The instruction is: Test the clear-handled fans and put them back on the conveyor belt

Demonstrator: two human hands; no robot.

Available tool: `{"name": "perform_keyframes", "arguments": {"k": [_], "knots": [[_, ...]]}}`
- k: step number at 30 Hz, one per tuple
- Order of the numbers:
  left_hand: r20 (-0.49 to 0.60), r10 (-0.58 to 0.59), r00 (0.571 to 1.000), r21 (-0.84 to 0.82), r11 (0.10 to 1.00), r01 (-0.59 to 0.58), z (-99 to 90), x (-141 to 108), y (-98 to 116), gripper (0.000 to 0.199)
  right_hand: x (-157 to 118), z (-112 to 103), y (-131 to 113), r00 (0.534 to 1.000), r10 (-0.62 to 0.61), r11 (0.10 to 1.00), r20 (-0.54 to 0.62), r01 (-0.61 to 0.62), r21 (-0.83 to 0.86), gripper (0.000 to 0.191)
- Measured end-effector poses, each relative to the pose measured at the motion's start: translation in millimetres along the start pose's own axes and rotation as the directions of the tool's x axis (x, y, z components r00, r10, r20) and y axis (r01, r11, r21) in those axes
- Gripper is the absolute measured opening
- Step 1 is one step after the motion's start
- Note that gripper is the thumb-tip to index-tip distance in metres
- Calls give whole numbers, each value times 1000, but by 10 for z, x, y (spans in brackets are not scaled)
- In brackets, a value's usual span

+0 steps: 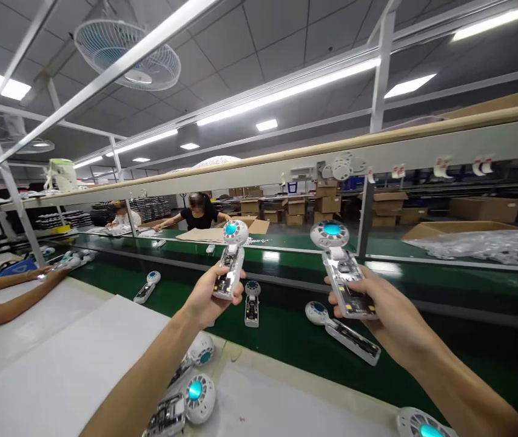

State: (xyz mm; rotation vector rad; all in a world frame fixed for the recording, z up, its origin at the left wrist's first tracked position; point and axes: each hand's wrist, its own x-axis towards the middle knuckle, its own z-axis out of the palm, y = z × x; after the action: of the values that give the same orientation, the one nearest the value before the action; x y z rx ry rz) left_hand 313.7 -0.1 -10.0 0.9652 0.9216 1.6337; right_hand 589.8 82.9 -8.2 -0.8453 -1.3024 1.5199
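Observation:
My left hand (205, 298) is closed around the handle of a white handheld device (228, 273), held upright above the green belt. It has a round head with a shiny blue centre, and its open handle bares a circuit board. A second such device (344, 276) is gripped in my right hand (380, 297), thumb across the board, round head up. Below and between my hands, a similar device (252, 306) lies on the belt. Another device (350, 340) lies slantwise under my right hand. By my left forearm, more devices (199, 397) rest on the white worktop, partly hidden.
The green conveyor belt (281, 358) runs across in front of me, with another device (147, 288) farther left. A co-worker's arms (13, 294) reach to a pile of devices at left. Across the belt another person (198, 212) sits near cardboard. A shelf rail (259, 170) spans above.

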Motion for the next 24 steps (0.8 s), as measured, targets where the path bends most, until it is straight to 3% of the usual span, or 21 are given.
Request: {"name": "perform_keyframes", "arguments": {"k": [5, 11, 16, 20, 24], "knots": [[191, 90, 978, -113, 991, -69, 546, -335, -49, 23, -278, -67, -73, 998, -55, 998, -44, 54, -21, 37], [211, 204, 956, -51, 979, -197, 899, -409, -292, 31, -351, -214, -3, 986, -164, 986, 24, 163, 24, 58], [211, 311, 927, 15, 947, -321, 982, -402, -482, 56, -427, -245, -10, 976, -207, 978, 70, 205, 37, 60], [227, 334, 915, 15, 938, -346, 934, -379, -539, 61, -488, -225, -24, 970, -212, 977, 114, 214, 2, 54], [277, 341, 899, 6, 934, -356, 895, -360, -539, 67, -477, -186, 18, 960, -222, 974, 170, 225, 1, 62]]}}
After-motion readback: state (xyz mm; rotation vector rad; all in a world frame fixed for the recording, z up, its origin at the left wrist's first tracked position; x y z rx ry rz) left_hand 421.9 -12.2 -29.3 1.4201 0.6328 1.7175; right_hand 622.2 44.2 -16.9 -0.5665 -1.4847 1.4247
